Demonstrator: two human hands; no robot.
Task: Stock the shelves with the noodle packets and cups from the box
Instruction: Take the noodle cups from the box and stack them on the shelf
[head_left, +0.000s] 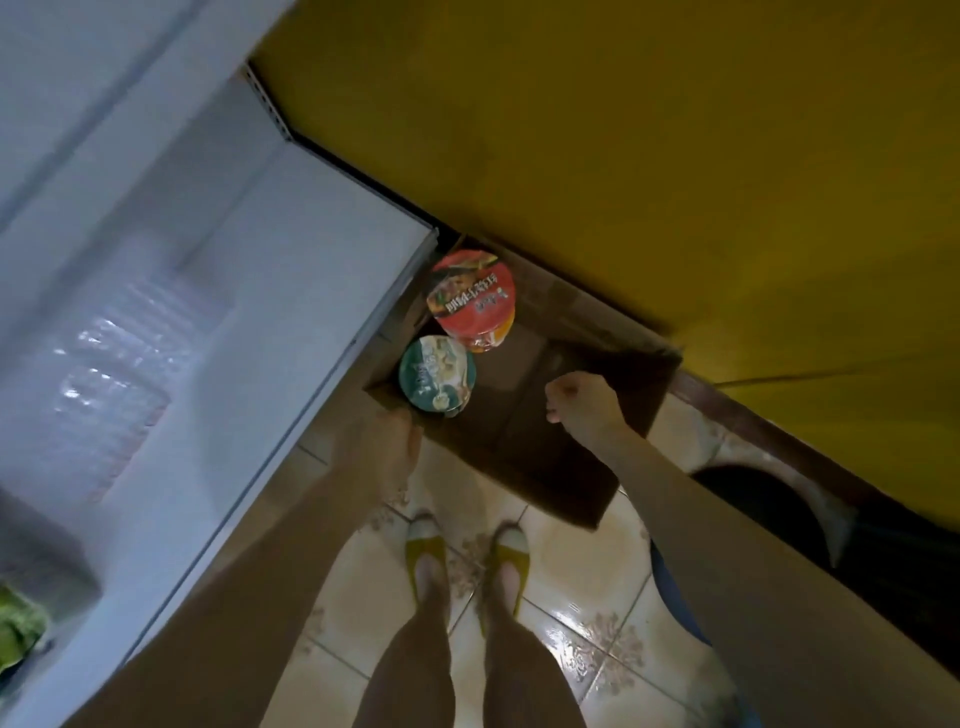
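Two lidded cups (452, 338), red and green, in box (545, 467); right fingers (563, 389) clenched empty, left unclear.

Red cup lid (471, 297) bears printed characters (upside down, unreadable)

Both forearms are bare, with no sleeve, watch or ring visible on the left hand (387, 436) or the right hand (582, 402). The legs are bare too (at least from the knee down). On the feet are yellow-green slip-on shoes (426, 558) with pale toe caps.
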